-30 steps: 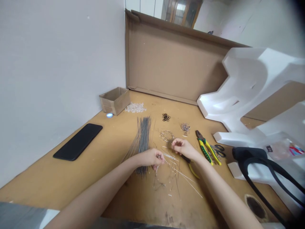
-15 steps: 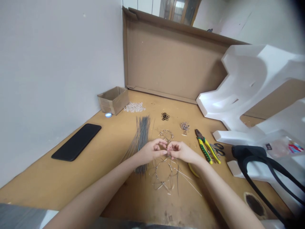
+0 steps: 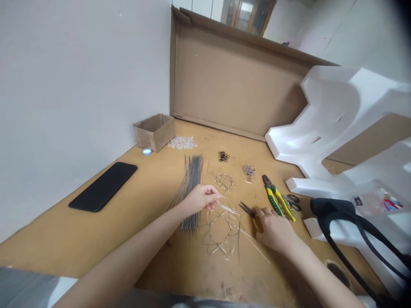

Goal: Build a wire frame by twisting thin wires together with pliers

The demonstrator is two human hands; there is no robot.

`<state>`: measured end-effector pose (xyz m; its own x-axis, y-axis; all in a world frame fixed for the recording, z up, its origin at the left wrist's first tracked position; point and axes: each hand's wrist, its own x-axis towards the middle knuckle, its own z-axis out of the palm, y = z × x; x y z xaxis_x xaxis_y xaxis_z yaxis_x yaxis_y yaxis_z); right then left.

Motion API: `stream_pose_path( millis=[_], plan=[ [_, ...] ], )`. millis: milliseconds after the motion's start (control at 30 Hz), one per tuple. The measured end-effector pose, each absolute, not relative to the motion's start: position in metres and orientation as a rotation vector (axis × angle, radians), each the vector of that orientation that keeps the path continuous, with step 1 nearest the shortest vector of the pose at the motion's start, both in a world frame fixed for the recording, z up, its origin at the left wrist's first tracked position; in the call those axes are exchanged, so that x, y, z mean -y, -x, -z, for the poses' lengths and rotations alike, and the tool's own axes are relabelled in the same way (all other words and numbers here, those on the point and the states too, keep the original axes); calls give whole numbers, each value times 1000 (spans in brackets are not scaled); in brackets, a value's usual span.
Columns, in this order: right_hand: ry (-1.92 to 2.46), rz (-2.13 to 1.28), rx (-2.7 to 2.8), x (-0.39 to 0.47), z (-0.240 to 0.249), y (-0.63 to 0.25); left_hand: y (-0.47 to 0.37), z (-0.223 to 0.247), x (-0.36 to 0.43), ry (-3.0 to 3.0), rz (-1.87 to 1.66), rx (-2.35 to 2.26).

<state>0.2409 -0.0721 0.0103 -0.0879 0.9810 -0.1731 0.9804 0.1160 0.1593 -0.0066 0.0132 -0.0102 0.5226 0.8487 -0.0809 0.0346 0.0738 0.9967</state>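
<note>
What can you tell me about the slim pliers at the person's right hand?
The slim pliers have a dark, narrow, pointed nose that looks like metal and a yellow handle, of which only part shows; the right hand hides the rest. They appear to lie on the tan tabletop, nose pointing away from the person and to the left, jaws looking slightly parted. The hand covers the handle; whether it grips it cannot be told.

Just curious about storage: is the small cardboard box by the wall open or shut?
Open: the small cardboard box has its top uncovered, showing inner walls.
</note>
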Motion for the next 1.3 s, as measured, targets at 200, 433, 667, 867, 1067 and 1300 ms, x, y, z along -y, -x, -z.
stream_pose_path(
  millis=[200,433,667,867,1067,1300],
  plan=[
    [-1942,-146,-2152,68,2,-244,7,14,-14,-1399,-757,-792],
    [-1860,730,-2363,58,-34,-251,9,12,-14,-1423,-742,-737],
    [-1502,1196,-2340,47,-72,-229,13,0,-11,-1401,-629,-590],
    [-1520,1347,-2154,37,-75,-224,15,-8,-7,-1360,-544,-543],
    [-1494,1373,-2152,36,-72,-223,15,-7,-7,-1369,-513,-566],
    [-1499,1373,-2162,37,-75,-221,16,-9,-6,-1374,-497,-569]
  ],
)
